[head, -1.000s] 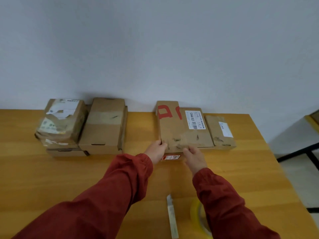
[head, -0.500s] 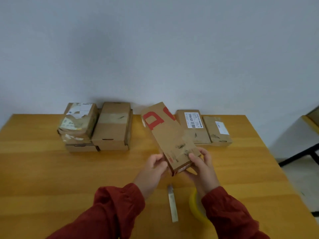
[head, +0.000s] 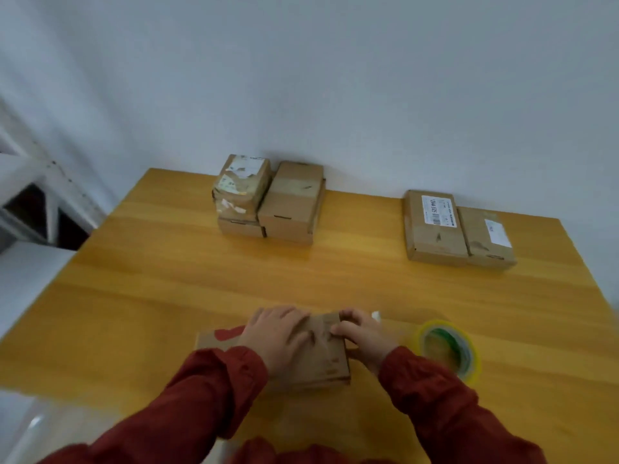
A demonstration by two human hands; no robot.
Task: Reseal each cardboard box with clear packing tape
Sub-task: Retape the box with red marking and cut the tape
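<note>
- I'm seeing red-marked box pulled fwd, now lying flat at near table edge.
- L hand pressing flat on top; R hand gripping its right end.
- Tape roll sitting beside: taping likely next.

Plain packing workroom: wooden table against white wall, labelled cardboard parcels stacked, tape roll
</note>
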